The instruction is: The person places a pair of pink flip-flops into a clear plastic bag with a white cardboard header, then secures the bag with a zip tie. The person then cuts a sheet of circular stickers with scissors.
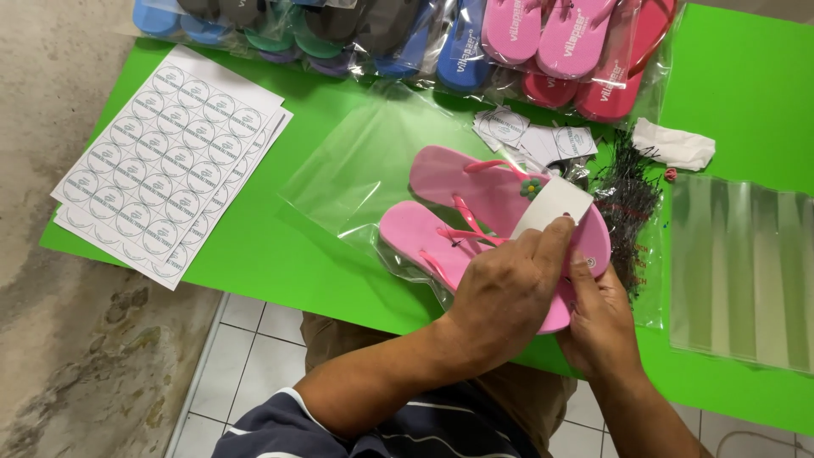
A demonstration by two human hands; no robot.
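Two pink flip-flops [458, 182] with a small flower on the strap lie stacked on a green table [280, 254], partly on a clear plastic bag [365, 161]. My left hand [504, 293] reaches over them and pinches a white paper card [555, 203] against the upper flip-flop's heel end. My right hand [602, 326] sits just beside it on the right, gripping the heel edge of the same flip-flop from below.
Sheets of round stickers [165, 161] lie at the left. Bagged flip-flops in pink, blue, red and dark colours [475, 38] line the far edge. Small white labels [534, 136], a pile of thin black fasteners [629, 191], crumpled white paper [674, 144] and clear bags [742, 271] lie to the right.
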